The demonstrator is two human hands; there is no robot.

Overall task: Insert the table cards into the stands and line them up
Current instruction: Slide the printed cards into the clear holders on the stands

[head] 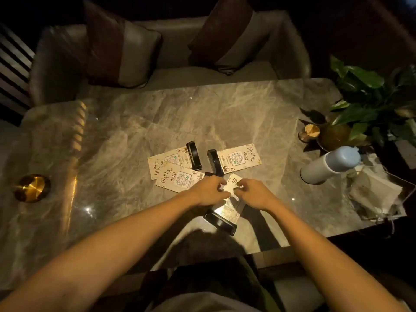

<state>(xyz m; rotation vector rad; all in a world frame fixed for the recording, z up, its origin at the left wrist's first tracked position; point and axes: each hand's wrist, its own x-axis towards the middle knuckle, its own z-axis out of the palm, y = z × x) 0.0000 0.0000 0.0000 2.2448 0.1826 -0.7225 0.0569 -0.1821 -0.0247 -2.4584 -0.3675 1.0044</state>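
Here both hands pinch one table card (233, 188): left hand (210, 191) and right hand (252, 192) grip its opposite edges, probably to steady it over the black stand (221, 220) just below them. Beyond the fingers, three cards lie flat beside two more stands.

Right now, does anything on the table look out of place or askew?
Yes. The card marked 03, the card marked 10 and a third card lie flat at mismatched angles, two overlapping, and the black stands point different ways. Nothing looks spilled or damaged.
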